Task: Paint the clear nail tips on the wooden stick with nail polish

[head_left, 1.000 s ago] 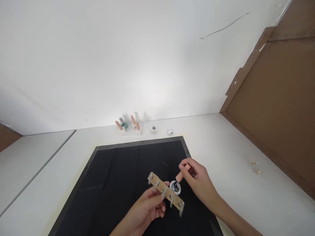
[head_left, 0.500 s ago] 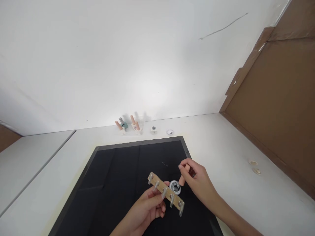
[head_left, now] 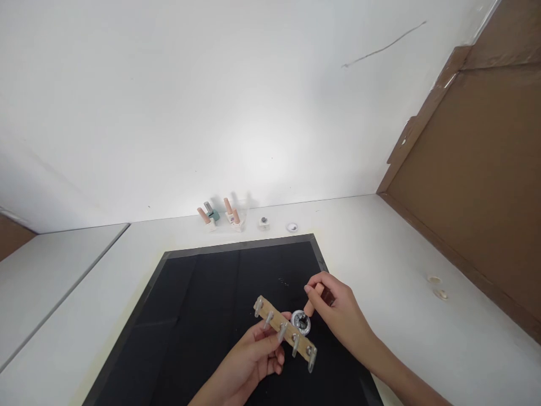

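My left hand (head_left: 257,355) pinches a wooden strip (head_left: 274,317) between thumb and fingers. Several clear false nail tips (head_left: 295,344) stand along the strip. Just beyond the strip, by my left fingertips, is a small round white dish (head_left: 295,329) with silver-grey stuff inside; whether those fingers hold it I cannot tell. My right hand (head_left: 333,301) is closed around the peach cap of a nail polish brush (head_left: 311,303). The cap slants down to the left, its lower end at the dish's rim. The bristles are too small to make out.
Several nail polish bottles (head_left: 236,225) stand at the back by the white wall. Right of them sit a small clear pot (head_left: 264,224) and a white lid-like disc (head_left: 292,227). A black mat (head_left: 203,299) lies under my hands. Brown cardboard (head_left: 473,169) rises at the right.
My right hand has shifted slightly left and up with the brush, bringing the cap's lower end over the dish's edge. My left hand and the strip have stayed in place.
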A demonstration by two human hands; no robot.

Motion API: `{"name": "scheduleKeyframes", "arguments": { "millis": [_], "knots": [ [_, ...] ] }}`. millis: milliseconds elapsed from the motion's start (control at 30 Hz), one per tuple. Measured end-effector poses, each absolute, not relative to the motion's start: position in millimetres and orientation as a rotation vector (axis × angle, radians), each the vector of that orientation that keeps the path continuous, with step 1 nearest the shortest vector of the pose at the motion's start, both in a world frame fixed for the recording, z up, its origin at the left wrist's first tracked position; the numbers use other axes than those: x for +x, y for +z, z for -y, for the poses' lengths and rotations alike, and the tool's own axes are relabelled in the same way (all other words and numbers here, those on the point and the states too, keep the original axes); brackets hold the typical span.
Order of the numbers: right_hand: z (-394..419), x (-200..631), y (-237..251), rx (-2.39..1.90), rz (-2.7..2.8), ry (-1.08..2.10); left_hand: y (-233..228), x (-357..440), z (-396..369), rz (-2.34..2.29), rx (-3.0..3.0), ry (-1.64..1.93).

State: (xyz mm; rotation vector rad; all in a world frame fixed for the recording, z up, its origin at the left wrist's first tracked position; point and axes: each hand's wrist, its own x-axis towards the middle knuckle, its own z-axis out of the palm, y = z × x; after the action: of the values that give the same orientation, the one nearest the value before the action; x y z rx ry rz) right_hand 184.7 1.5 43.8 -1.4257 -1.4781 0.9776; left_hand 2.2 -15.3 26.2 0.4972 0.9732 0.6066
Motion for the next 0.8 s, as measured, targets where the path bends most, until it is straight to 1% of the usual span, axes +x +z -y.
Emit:
{"name": "scheduleKeyframes", "arguments": {
  "millis": [800],
  "knots": [
    [-2.2, 185.6, 45.0, -1.427, 1.491, 0.973, 31.2, 3.3, 14.5, -0.969, 0.53, 0.548]
  ]
}}
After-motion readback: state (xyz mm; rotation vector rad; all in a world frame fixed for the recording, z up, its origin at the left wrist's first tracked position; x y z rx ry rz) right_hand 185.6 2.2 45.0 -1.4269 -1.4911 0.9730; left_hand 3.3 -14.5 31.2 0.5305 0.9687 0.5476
